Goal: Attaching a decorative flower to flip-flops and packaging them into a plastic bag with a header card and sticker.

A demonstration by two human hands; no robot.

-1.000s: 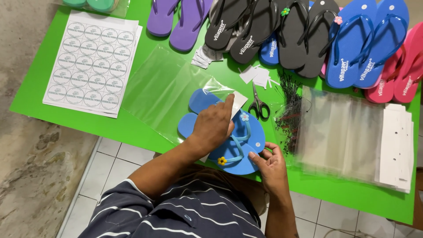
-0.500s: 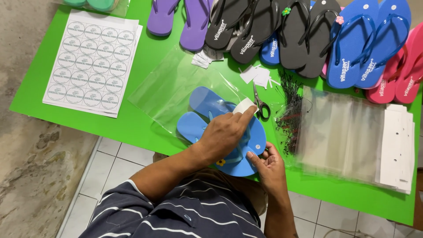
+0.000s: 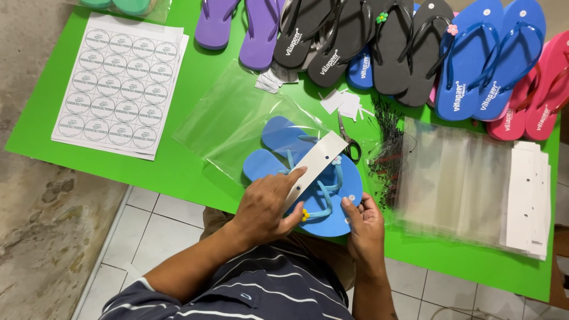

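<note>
A pair of light blue flip-flops lies half inside a clear plastic bag on the green table. A white header card with punched holes runs across the bag's mouth. My left hand presses on the card's near end and the sandal straps. At the toe end of the front sandal, my right hand grips the rim. A small yellow flower charm sits on one strap.
A sheet of round stickers lies at the left. Purple, black, blue and pink flip-flops line the far edge. Scissors, black tag pins and paper tags lie mid-table. A stack of clear bags with white cards is at the right.
My left hand has slid back toward me along the sandals, uncovering the white header card, which now lies flat across the bag mouth. My right hand has stayed at the toe end.
</note>
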